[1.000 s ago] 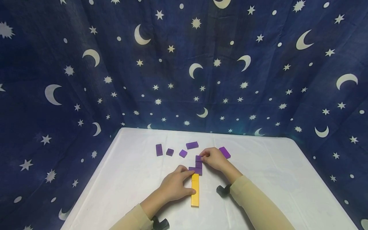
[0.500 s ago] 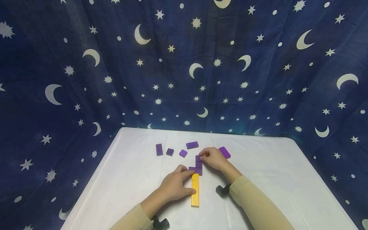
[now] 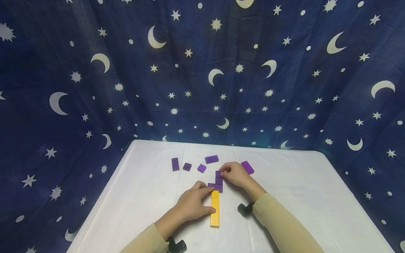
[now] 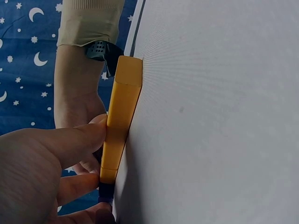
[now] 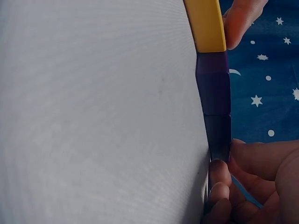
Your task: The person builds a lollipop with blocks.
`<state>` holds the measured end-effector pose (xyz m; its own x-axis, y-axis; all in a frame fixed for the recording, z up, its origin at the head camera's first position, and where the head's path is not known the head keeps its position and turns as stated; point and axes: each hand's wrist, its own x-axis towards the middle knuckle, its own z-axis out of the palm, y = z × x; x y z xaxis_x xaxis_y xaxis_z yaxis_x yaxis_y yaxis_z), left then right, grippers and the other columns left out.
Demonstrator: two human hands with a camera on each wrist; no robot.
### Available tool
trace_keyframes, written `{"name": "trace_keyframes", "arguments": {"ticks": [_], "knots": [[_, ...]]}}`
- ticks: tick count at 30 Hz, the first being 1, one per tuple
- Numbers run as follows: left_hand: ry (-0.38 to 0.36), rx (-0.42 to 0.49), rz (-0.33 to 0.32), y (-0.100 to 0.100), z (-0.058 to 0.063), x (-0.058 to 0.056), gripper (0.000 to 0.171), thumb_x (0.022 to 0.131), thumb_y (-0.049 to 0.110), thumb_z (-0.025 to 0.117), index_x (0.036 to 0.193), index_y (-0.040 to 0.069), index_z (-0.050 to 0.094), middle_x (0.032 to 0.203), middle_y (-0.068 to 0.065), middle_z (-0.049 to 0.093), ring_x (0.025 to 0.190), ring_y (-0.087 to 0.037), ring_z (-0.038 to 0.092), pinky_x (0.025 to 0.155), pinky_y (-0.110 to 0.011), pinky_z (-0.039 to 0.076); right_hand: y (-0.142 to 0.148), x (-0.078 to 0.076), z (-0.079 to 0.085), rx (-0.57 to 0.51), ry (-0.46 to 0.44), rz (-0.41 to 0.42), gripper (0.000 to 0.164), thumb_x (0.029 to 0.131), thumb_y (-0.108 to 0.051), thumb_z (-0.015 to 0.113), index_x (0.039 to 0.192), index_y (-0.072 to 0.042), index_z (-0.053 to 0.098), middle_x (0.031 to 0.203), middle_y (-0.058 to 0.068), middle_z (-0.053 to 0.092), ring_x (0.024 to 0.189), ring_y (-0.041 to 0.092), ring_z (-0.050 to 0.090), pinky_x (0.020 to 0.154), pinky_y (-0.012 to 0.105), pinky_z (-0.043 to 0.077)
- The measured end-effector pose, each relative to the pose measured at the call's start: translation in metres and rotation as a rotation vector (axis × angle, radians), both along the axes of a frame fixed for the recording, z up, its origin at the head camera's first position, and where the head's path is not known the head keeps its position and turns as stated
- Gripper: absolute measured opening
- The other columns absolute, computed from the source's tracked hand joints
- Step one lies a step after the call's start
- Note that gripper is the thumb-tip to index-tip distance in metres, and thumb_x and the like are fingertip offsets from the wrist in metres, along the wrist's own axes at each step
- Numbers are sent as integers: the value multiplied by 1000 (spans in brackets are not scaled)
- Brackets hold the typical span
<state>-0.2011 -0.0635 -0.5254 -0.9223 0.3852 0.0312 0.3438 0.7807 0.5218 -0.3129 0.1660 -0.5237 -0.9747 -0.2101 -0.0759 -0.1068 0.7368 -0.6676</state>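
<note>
While the left hand point(image 3: 193, 203) lies with its thumb on the long yellow block point(image 3: 214, 218) and a finger on the crosswise purple block point(image 3: 218, 188), the right hand point(image 3: 236, 174) pinches the end purple block point(image 3: 218, 174) at the row's far tip. The hands are apart, and five loose purple blocks point(image 3: 211, 159) lie nearby on the white table point(image 3: 284, 179).

The head view has tipped very slightly, the starry backdrop point(image 3: 196, 77) and white table point(image 3: 278, 175) sitting marginally higher.

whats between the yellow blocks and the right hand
A touching run of purple blocks fills the stretch from the yellow blocks to the right hand, as the head view shows.
</note>
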Motion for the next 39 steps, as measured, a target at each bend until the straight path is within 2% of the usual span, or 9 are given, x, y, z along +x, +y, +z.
{"name": "trace_keyframes", "arguments": {"ticks": [7,28,39], "knots": [[0,-1,2,0,-1,0,76,79,54,90,147,29,68,131,2,63,101,-13,63,93,-36,57,0,1,2,-6,10,5,8,96,-16,78,102,-19,83,86,-2,71,88,18,62,94,44,56],[8,4,-6,0,-2,-2,77,79,54,90,147,28,68,131,2,63,101,-14,64,92,-35,57,-1,2,3,-10,21,12,9,96,-14,77,103,-17,83,85,-2,70,85,17,61,87,38,54],[9,6,-6,0,-2,-2,77,79,54,90,148,28,67,132,2,63,103,-15,64,93,-37,57,0,2,1,2,23,19,8,97,-14,78,103,-18,82,85,-2,69,86,17,61,88,39,54]]}}
